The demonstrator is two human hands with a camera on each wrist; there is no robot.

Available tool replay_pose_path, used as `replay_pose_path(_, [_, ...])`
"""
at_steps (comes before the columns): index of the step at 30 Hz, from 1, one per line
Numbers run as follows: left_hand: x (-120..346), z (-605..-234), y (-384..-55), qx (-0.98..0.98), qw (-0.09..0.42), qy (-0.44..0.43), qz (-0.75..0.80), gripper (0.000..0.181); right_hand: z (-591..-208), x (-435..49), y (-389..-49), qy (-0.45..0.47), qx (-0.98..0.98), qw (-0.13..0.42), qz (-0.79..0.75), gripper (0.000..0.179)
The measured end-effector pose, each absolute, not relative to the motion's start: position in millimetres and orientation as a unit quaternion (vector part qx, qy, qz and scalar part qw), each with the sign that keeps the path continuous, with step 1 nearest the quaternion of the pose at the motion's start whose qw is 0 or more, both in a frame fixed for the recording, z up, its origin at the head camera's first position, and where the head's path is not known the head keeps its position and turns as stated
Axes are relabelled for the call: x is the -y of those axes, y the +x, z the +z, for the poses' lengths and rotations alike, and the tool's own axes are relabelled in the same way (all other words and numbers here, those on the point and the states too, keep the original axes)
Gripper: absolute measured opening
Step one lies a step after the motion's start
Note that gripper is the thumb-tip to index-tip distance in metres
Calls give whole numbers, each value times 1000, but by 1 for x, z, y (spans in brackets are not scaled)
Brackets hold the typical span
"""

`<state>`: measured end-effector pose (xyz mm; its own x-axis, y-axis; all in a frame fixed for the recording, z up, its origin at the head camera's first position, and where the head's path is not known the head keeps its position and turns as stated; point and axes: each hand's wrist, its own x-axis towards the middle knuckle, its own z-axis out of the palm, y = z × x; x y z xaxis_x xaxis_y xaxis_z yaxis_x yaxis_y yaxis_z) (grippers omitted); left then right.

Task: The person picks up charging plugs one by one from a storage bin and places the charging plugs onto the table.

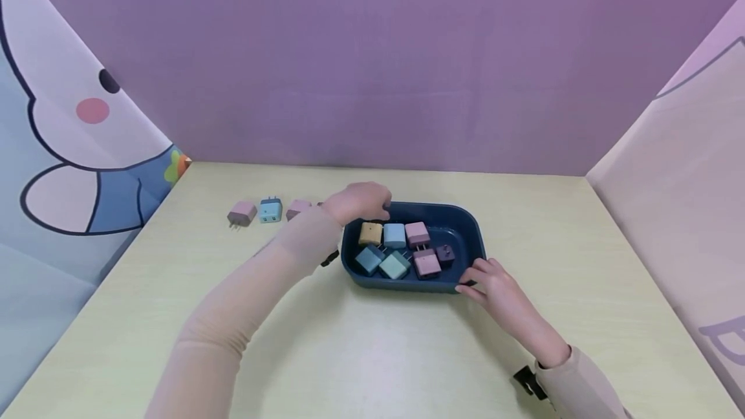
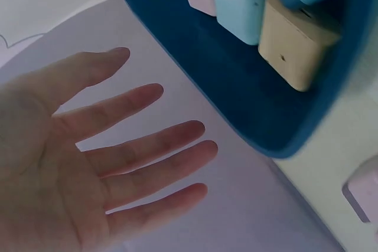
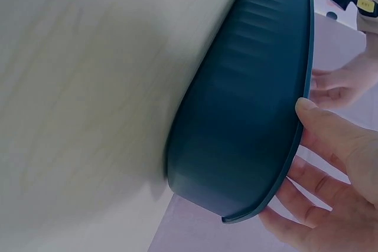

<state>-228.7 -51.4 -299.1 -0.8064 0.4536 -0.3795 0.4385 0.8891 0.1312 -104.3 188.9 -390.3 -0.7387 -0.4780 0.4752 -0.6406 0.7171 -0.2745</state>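
A dark blue plastic bin holds several charger plugs, among them a yellow plug, a light blue plug, a green plug and a dark purple plug. My left hand hovers at the bin's back left corner. In the left wrist view its fingers are spread, with nothing in them, beside the bin wall. At the front right corner, my right hand pinches the rim, thumb outside and fingers within, as the right wrist view also shows.
Left of the bin, a pink and mauve plug, a blue plug and a pink plug lie in a row on the pale table. A dark thing beyond them is mostly hidden by my left wrist. A purple backdrop stands behind.
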Motion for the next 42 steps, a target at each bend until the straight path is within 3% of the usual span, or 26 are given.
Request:
replay_pose_path(20, [4,-313,-232,-928,238,280,55,36,-390,-189,-105,314,904,193,216,12])
replay_pose_path(42, [-23,-337,-235,-920,217,327,10,21,-389,-189,-104,304,911,179,214,12])
